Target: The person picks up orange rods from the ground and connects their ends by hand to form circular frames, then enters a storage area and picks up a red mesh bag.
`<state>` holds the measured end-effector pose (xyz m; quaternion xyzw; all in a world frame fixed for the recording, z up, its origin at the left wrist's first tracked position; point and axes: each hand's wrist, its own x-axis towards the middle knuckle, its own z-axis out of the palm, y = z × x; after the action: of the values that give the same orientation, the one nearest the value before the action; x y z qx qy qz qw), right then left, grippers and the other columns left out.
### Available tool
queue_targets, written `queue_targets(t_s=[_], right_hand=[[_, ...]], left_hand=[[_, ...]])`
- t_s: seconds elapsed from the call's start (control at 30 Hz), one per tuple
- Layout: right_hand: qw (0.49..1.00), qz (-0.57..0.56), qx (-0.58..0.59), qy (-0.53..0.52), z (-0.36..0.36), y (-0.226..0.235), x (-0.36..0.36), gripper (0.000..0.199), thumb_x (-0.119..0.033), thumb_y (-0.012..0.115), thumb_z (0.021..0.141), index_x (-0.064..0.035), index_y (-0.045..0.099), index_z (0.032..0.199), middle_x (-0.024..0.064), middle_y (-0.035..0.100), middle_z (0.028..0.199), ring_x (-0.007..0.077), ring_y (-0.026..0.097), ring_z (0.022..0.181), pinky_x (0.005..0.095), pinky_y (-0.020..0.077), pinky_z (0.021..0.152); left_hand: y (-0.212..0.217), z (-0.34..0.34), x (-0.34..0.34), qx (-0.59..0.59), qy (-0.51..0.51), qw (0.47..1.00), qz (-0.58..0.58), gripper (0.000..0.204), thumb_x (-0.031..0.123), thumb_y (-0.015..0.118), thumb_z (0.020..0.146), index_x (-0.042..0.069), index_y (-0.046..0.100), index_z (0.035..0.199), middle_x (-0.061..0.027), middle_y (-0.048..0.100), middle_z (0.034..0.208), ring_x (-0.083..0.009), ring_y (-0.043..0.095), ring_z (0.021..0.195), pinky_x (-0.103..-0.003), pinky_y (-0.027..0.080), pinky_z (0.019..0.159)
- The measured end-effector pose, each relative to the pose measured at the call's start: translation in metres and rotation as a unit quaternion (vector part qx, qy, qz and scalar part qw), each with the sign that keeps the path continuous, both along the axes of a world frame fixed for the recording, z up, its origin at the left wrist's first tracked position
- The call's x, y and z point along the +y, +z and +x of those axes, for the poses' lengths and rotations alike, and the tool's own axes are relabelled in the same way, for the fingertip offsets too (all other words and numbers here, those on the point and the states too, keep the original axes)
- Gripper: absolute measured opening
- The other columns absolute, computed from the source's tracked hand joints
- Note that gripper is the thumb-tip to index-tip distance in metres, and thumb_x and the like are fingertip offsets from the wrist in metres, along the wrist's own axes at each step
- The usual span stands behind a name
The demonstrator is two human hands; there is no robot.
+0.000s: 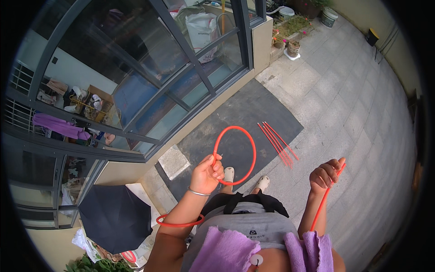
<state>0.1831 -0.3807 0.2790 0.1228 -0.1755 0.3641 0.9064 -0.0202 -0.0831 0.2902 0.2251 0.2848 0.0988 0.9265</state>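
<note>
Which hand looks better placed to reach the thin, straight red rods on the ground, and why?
Probably the right hand: it appears nearer the thin, straight red rods. The left hand sits farther left, holding a round red hoop. Yet the right grips a red tube, so neither is free.

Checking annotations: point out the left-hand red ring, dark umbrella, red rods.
Red ring (pixel 254 155): head view, right side.
Dark umbrella (pixel 115 218): head view, canopy middle.
Red rods (pixel 275 140): head view, mid-length of one.
</note>
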Motion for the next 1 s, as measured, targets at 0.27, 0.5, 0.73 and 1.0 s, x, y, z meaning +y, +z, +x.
queue_targets(t_s=[0.27,0.5,0.73,1.0], right_hand=[[0.997,-0.004,0.039,0.062,0.003,0.001,0.061,0.053,-0.049,0.035,0.097,-0.0029,0.055,0.115,0.0073,0.065,0.077,0.0117,0.053,0.056,0.0228,0.0384,0.047],[0.945,-0.213,-0.139,0.207,-0.023,0.036,0.183,0.036,-0.032,0.032,0.101,-0.0012,0.051,0.1,0.0066,0.054,0.056,0.0127,0.045,0.041,0.0251,0.036,0.038],[0.735,-0.47,-0.378,0.308,-0.065,0.074,0.346,0.027,-0.023,0.049,0.094,0.0018,0.058,0.088,0.0123,0.056,0.053,0.0176,0.046,0.036,0.0286,0.0379,0.038],[0.664,-0.474,-0.441,0.374,-0.137,0.107,0.477,0.029,-0.025,0.048,0.095,0.0021,0.058,0.09,0.0122,0.056,0.053,0.0162,0.048,0.039,0.0267,0.0387,0.039]], left_hand=[[0.033,-0.064,0.013,-0.273,-0.081,0.959,-0.009,0.034,0.019,0.046,0.092,-0.003,0.056,0.116,0.0011,0.037,0.049,-0.0104,0.033,0.043,-0.027,0.027,0.046],[0.147,-0.101,0.052,-0.427,-0.164,0.849,0.265,0.038,0.02,0.052,0.094,-0.001,0.052,0.126,-0.0151,0.056,0.109,-0.014,0.057,0.062,-0.023,0.045,0.056],[0.183,-0.142,0.103,-0.658,0.166,0.682,0.272,0.013,-0.003,0.061,0.079,-0.009,0.059,0.09,-0.0267,0.06,0.095,-0.0289,0.061,0.079,-0.034,0.051,0.065],[0.178,-0.219,0.171,-0.64,0.122,0.718,0.247,0.02,0.006,0.063,0.084,-0.012,0.061,0.093,-0.0239,0.063,0.097,-0.0345,0.061,0.082,-0.041,0.053,0.065]])
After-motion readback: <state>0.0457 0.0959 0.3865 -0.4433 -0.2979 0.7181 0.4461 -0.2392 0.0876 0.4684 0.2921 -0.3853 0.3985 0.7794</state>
